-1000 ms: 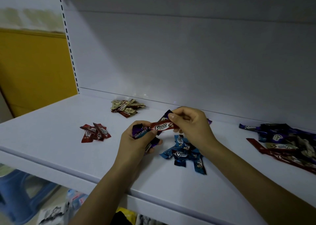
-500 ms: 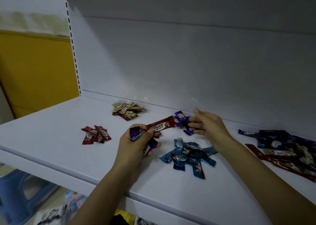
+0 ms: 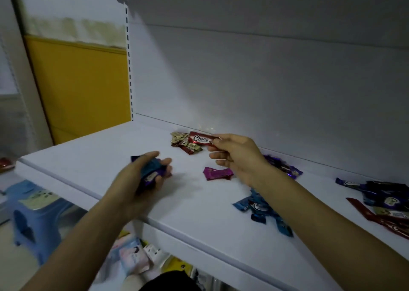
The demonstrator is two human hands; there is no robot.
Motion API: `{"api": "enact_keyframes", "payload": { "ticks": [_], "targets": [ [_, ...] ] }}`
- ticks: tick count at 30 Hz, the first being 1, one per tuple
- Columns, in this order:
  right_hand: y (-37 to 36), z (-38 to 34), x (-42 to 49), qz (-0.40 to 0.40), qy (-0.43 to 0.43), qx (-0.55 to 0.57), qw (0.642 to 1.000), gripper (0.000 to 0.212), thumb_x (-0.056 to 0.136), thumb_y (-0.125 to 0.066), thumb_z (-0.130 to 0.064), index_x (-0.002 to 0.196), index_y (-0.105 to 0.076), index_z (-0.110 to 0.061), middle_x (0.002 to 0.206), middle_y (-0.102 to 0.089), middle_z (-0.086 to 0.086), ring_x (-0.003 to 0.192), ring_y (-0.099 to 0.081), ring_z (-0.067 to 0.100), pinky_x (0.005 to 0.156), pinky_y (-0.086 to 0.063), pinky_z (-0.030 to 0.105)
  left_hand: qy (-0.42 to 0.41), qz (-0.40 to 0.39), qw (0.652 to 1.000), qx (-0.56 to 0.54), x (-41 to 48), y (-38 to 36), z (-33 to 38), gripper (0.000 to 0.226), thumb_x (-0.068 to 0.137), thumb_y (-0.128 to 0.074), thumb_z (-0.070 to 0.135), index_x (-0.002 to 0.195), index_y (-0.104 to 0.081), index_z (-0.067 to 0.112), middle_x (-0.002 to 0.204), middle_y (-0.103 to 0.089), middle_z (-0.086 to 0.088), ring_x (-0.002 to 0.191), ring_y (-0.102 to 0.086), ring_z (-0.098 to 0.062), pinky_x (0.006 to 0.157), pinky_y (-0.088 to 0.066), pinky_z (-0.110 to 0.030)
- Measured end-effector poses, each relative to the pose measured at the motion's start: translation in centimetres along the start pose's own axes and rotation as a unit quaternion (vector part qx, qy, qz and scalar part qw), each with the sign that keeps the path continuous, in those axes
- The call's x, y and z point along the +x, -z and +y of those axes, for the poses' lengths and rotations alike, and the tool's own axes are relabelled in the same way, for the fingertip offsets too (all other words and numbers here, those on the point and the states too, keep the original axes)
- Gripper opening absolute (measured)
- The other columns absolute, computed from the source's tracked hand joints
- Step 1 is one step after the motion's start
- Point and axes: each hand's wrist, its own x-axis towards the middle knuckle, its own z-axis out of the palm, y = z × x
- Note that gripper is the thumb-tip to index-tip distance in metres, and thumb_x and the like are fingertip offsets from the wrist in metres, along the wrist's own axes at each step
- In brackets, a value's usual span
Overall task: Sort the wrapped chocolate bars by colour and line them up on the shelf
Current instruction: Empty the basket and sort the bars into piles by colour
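**White shelf (image 3: 199,213) during sorting: red wrapped bar (image 3: 201,138) now in the right hand (image 3: 236,155)**

Half a second earlier the red wrapped bar, printed "Choco", stuck out of the left hand (image 3: 141,180). It is now pinched at its right end between the thumb and forefinger of the right hand. The other right fingers are loosely curled and hold nothing. The bar hangs over the right edge of the heap of gold wrapped bars (image 3: 182,142) at the back of the shelf; whether it touches that heap cannot be told.

The left hand, in front and to the left of the gold heap, has its fingers curled round a bundle of purple and blue wrapped bars (image 3: 152,169), blurred in this view.

A magenta wrapped bar (image 3: 218,173), new to this spot, lies flat in front and to the right of the gold heap, between the two hands.

Right of the gold heap lies a heap of purple wrapped bars (image 3: 285,169), partly hidden by the right wrist. A heap of blue wrapped bars (image 3: 259,208) lies nearer the front edge. Well apart, far to the right, lies a mixed heap of dark wrapped bars (image 3: 385,197).
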Motion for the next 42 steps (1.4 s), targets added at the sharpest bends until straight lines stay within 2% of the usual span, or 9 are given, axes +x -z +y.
{"api": "enact_keyframes", "payload": {
  "ticks": [4,9,14,20,23,28,35,40,42],
  "targets": [
    [-6.3,1.1,1.7,-0.041,-0.017,-0.003,0.999,0.015,0.092,-0.055,-0.003,0.097,-0.067,-0.011,0.071,-0.069,0.004,0.055,-0.064,0.008,0.057,-0.053,0.019,-0.011,0.034,0.994,-0.105,-1.2,3.5,2.5,0.013,0.092,-0.053,0.016,0.101,-0.061,0.010,0.102,-0.068,-0.016,0.072,-0.067,-0.021,0.046,-0.050,-0.016],
    [-10.2,2.6,3.6,-0.042,-0.004,-0.119,0.992,0.015,0.090,-0.059,-0.004,0.104,-0.064,-0.001,0.070,-0.066,0.009,0.053,-0.061,0.013,0.050,-0.051,0.020,-0.040,0.045,0.996,-0.065,-0.9,3.6,1.6,0.022,0.098,-0.044,0.009,0.114,-0.058,0.013,0.110,-0.065,-0.018,0.078,-0.064,-0.024,0.043,-0.048,-0.019],
    [-9.5,4.1,4.0,-0.023,0.112,-0.526,0.843,0.036,0.085,-0.063,-0.037,0.118,-0.058,-0.024,0.095,-0.070,0.003,0.091,-0.063,0.020,0.081,-0.051,0.033,-0.034,0.032,0.996,-0.074,-0.5,4.2,1.9,0.022,0.097,-0.047,0.009,0.116,-0.057,0.013,0.099,-0.068,-0.019,0.059,-0.069,-0.022,0.044,-0.050,-0.020],
    [-10.2,3.0,0.1,-0.079,0.179,-0.295,0.935,0.025,0.088,-0.061,-0.042,0.101,-0.067,-0.021,0.076,-0.069,0.004,0.072,-0.065,0.015,0.070,-0.056,0.035,-0.024,0.001,0.999,0.048,-0.2,4.2,2.0,0.015,0.095,-0.050,0.015,0.105,-0.061,0.015,0.083,-0.072,-0.014,0.062,-0.068,-0.018,0.043,-0.048,-0.021],
    [-9.2,2.9,-2.5,-0.144,0.187,-0.306,0.922,0.030,0.083,-0.069,-0.035,0.108,-0.068,-0.019,0.096,-0.069,-0.006,0.087,-0.062,0.002,0.068,-0.045,0.010,-0.052,-0.032,0.985,0.161,-0.3,3.2,1.1,0.020,0.096,-0.053,0.026,0.108,-0.063,0.014,0.085,-0.071,-0.009,0.060,-0.066,-0.011,0.045,-0.047,-0.021],
    [-4.5,1.4,-4.3,-0.057,0.202,-0.305,0.929,0.021,0.077,-0.075,-0.010,0.088,-0.065,-0.026,0.091,-0.068,-0.009,0.086,-0.063,0.005,0.076,-0.054,0.026,-0.037,-0.119,0.972,0.200,0.5,-1.8,-2.0,0.037,0.096,-0.047,0.048,0.113,-0.063,0.019,0.094,-0.075,-0.001,0.068,-0.069,-0.010,0.049,-0.048,-0.021],
    [4.7,0.7,-6.1,0.097,0.231,-0.150,0.956,0.016,0.081,-0.070,-0.003,0.085,-0.068,-0.019,0.081,-0.071,-0.003,0.078,-0.069,0.008,0.066,-0.051,0.014,0.195,-0.150,0.965,-0.092,0.4,-8.4,-6.6,0.039,0.077,-0.068,0.028,0.105,-0.063,0.002,0.076,-0.068,-0.014,0.057,-0.064,-0.015,0.036,-0.043,-0.015],
    [10.6,2.8,-7.2,0.177,0.194,-0.149,0.953,0.018,0.089,-0.060,-0.007,0.089,-0.069,-0.022,0.079,-0.071,-0.008,0.073,-0.066,0.003,0.064,-0.051,0.013,0.194,-0.072,0.969,-0.135,0.7,-8.8,-7.9,0.008,0.087,-0.059,0.005,0.089,-0.065,-0.001,0.089,-0.071,-0.018,0.068,-0.067,-0.019,0.045,-0.052,-0.018],
    [12.0,3.3,-7.2,0.178,0.171,-0.155,0.957,0.017,0.090,-0.059,-0.008,0.090,-0.069,-0.022,0.076,-0.071,-0.010,0.068,-0.063,0.002,0.060,-0.050,0.013,0.168,-0.053,0.973,-0.146,0.8,-8.6,-8.2,0.028,0.085,-0.050,-0.011,0.104,-0.062,0.006,0.102,-0.068,-0.021,0.085,-0.068,-0.027,0.060,-0.060,-0.028]
  ]
}}
